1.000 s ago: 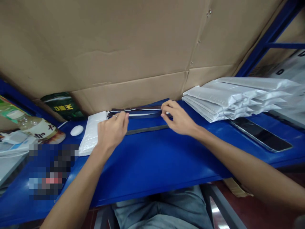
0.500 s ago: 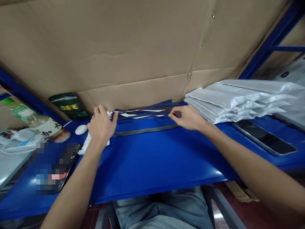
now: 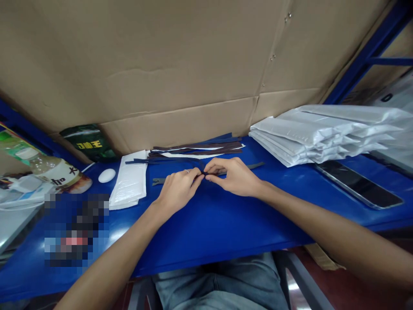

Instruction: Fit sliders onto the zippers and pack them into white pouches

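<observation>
My left hand [image 3: 180,187] and my right hand [image 3: 234,176] meet at the middle of the blue table, fingertips pinched around one end of a dark zipper strip [image 3: 171,159]. The rest of that strip trails left across a white padded packet [image 3: 130,178]. Beneath my hands lies a grey zipper [image 3: 256,165], its left end showing beside my left hand. Behind them, against the cardboard, is a pile of brown, blue and white strips [image 3: 196,149].
White padded packets [image 3: 309,129] are stacked at the back right, beside a phone [image 3: 361,185]. At left are a white oval object [image 3: 106,175], a bottle [image 3: 61,168], a dark green pouch [image 3: 90,142] and a blurred-out item [image 3: 77,228]. Cardboard [image 3: 193,64] walls the back.
Both hands have come together at the centre, nearer the table's front, with a dark strip now pinched between them. The white packet at left is uncovered.
</observation>
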`<state>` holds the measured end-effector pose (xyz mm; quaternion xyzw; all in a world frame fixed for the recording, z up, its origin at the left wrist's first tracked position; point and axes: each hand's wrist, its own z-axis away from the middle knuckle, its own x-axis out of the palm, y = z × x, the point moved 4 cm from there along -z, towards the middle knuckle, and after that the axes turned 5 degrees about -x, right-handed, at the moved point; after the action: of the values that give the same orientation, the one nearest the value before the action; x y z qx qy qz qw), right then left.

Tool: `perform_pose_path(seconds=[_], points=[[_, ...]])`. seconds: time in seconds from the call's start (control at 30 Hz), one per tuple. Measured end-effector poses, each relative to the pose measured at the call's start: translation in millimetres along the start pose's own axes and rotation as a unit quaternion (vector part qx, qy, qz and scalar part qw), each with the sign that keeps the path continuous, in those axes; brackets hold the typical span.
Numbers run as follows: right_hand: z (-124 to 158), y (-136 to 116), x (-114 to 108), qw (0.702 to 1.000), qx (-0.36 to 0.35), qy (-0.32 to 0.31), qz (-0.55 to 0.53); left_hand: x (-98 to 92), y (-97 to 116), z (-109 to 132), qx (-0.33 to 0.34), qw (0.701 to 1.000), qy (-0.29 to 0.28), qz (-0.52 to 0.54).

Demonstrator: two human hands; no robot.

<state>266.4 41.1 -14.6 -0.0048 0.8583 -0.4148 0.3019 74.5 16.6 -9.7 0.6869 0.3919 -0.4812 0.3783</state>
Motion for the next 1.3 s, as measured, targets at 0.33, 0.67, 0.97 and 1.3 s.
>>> perform_pose_path(seconds=[0.33,0.67,0.97,1.3], points=[[-5.5,10.7,-23.4,0.997,0.078,0.009,0.029,-17.0,-14.4,-3.5,-0.031,0.998,0.033,-0.05],[27.9,52.7,-164.9,0.915,0.318,-0.002,0.248,-84.1,-149.4,6.1,-0.165,0.981,-0.104,0.015],[33.6,65.2,-160.0,0.899,0.364,-0.045,0.238,-50.6,-147.4,9.3,-0.187,0.939,-0.268,0.109],[30.3,60.3,-151.0,0.871,0.324,-0.077,0.362,-51.5,-149.6,7.1,-0.197,0.953,-0.216,0.083]])
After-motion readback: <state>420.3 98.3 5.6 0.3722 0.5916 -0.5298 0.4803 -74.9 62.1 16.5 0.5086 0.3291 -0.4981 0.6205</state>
